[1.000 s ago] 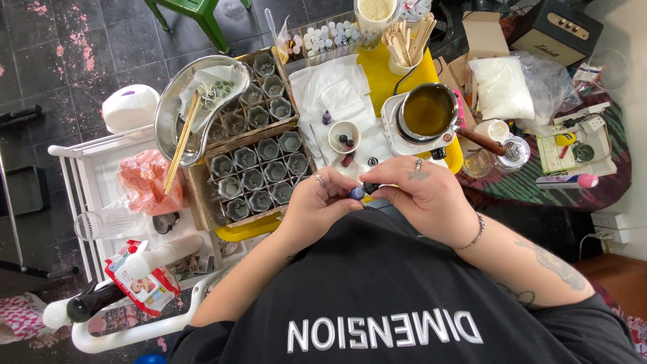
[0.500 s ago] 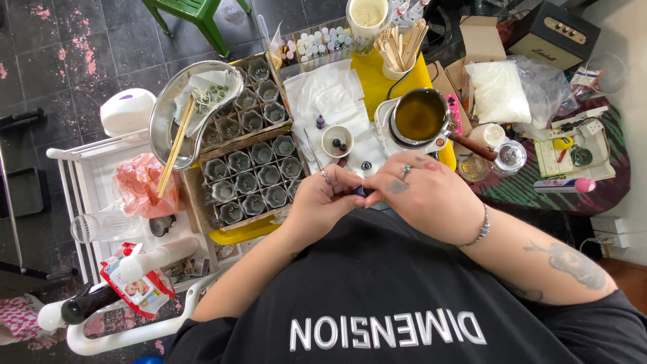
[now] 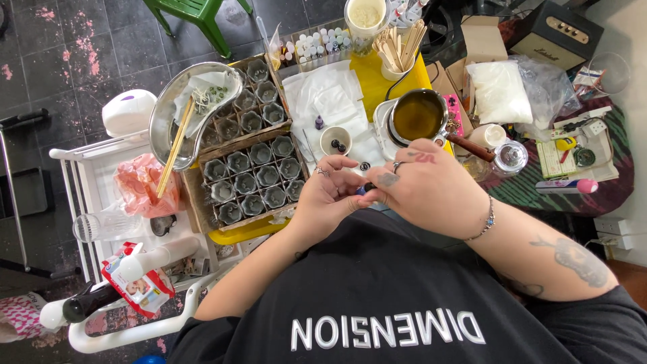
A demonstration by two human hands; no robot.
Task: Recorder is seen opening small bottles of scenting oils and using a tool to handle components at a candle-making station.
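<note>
**A:** Over the lap, close to the chest — left hand (image 3: 328,195) and right hand (image 3: 424,185) meeting fingertip to fingertip. Held what?

**B:** Small dark vial (image 3: 364,189), pinched between both, bluish at one end. Mostly hidden by fingers. Left curled tight on it, ring on one finger; right closed over from the other side, knuckles up, bracelet at wrist. Cap on or off — cannot tell.

**A:** Just beyond the hands?

**B:** White cloth (image 3: 323,101), small bowl (image 3: 335,139) on it with dark bits inside. Right of that, pot (image 3: 418,116) of amber liquid, wooden handle pointing right.

**A:** Left side?

**B:** Tray (image 3: 193,209) of small grey moulds in rows, touching a second tray behind. Metal dish (image 3: 162,125) overlapping its far-left corner, stick laid across.

**A:** Farther back?

**B:** Row of little bottles (image 3: 313,46), cup of sticks (image 3: 397,50), tall cup (image 3: 366,17) with pale contents. White bag (image 3: 499,91) off right, near a cardboard box (image 3: 482,37).
</note>
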